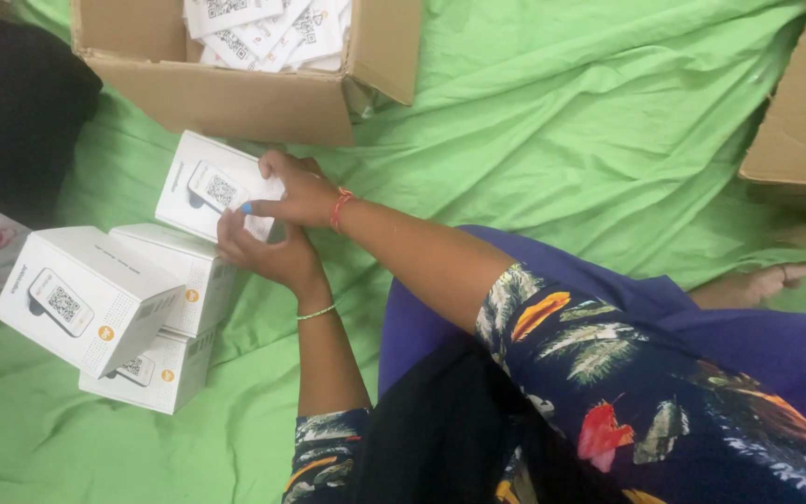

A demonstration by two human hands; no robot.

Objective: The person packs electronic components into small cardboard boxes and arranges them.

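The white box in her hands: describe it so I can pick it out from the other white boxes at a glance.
Start at the open cardboard carton at the top of the green sheet. Just below it lies the white box, gripped by the left hand and right hand. Unlike the stacked white boxes lower left, it sits alone.

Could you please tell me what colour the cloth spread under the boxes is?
The spread cloth sheet is light green, wrinkled; the head view shows it best.

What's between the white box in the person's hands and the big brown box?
Only bare green cloth. The head view shows nothing else between the white box held in both hands and the brown cardboard box.
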